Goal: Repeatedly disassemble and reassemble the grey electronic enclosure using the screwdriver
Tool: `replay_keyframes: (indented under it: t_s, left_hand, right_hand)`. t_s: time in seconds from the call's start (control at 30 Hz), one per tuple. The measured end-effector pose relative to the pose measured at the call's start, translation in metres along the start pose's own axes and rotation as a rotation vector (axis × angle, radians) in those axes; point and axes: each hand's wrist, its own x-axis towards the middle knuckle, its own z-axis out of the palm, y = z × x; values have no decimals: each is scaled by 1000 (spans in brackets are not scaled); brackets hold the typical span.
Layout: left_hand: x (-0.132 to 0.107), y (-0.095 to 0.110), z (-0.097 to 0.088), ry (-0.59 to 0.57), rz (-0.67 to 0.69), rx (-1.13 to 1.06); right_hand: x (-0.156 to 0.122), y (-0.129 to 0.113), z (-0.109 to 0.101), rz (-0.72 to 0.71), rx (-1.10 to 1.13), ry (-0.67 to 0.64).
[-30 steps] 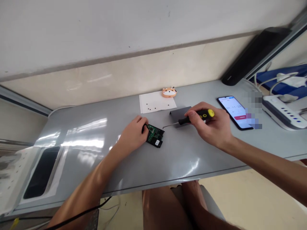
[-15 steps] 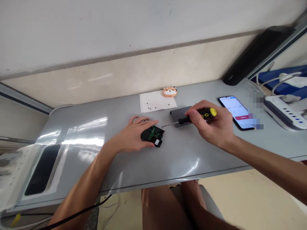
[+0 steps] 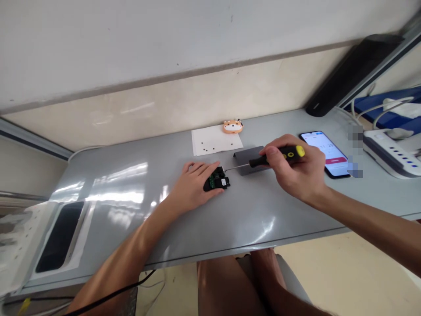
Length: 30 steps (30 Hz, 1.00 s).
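Note:
My left hand (image 3: 194, 186) grips a small black device with an exposed green circuit board (image 3: 217, 179) on the grey tabletop, thumb along its near edge and fingers over its far side. My right hand (image 3: 297, 173) is closed around a black and yellow screwdriver (image 3: 259, 162), which points left. Its thin tip is at the right edge of the device; whether it touches cannot be made out. Behind the screwdriver lies a dark grey bent cover (image 3: 248, 153). Several tiny dark screws (image 3: 213, 149) rest on white paper (image 3: 215, 136) behind the device.
An orange animal-faced case (image 3: 233, 126) sits on the paper's far right corner. A lit phone (image 3: 324, 147) lies beyond my right hand, with a power strip (image 3: 391, 153) farther right. A long black speaker-like bar (image 3: 351, 77) leans in the corner. At left lies a dark phone (image 3: 61, 237).
My left hand has slid the device slightly right and away from me, turning it a little. The screwdriver has shifted slightly right and up, and its tip is now at the device's edge.

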Motion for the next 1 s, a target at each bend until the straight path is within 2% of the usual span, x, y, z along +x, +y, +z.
replay_keyframes:
  t_s: [0.47, 0.77, 1.0]
  left_hand:
    - [1, -1, -1, 12, 10, -29]
    - [2, 1, 6, 46, -23, -22]
    - [1, 2, 6, 62, -7, -20]
  right_hand:
    - [0, 2, 15, -17, 22, -137]
    - [-5, 6, 16, -107, 17, -249]
    - [-9, 7, 17, -182, 17, -275]
